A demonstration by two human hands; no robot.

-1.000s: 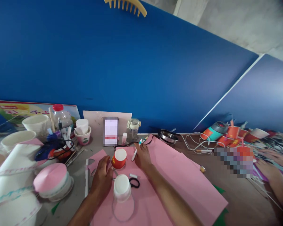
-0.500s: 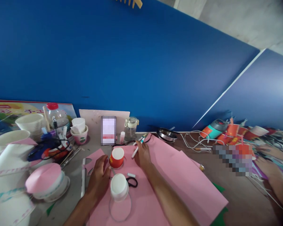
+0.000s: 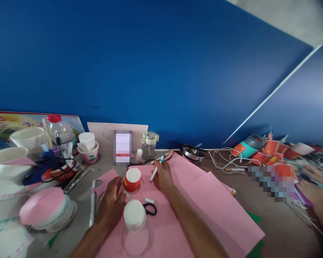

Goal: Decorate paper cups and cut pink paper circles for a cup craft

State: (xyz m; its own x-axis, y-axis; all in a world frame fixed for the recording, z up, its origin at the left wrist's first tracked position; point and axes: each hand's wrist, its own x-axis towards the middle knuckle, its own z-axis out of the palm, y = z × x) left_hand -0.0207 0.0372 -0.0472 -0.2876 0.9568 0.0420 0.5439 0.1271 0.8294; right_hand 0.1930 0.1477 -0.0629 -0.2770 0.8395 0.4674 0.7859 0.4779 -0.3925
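My right hand (image 3: 163, 177) grips a white marker pen (image 3: 154, 172) with a teal band, held slantwise above pink paper (image 3: 174, 222). Resting on the paper's left part, my left hand (image 3: 112, 197) has its fingers loosely apart and holds nothing. Just beyond its fingertips sits a small red paper cup (image 3: 131, 181), white base up. Closer to me is an upturned white cup (image 3: 134, 215), next to a pencilled-looking circle outline or clear ring (image 3: 136, 242). Black-handled scissors (image 3: 150, 209) lie partly hidden behind the white cup, with a white pen cap (image 3: 149, 200) beside them.
A phone (image 3: 122, 147) leans against a board at the back, near a lidded glass jar (image 3: 150, 145). Stacked white bowls (image 3: 29, 141) and a pink-topped bowl (image 3: 44, 208) crowd the left. A tape roll (image 3: 192, 153) and white cables lie right; another person's hands (image 3: 312, 190) work beyond.
The view has shifted slightly, tilting a little. Both hands keep nearly the same places, the marker pen still in my right hand and the cups unmoved.
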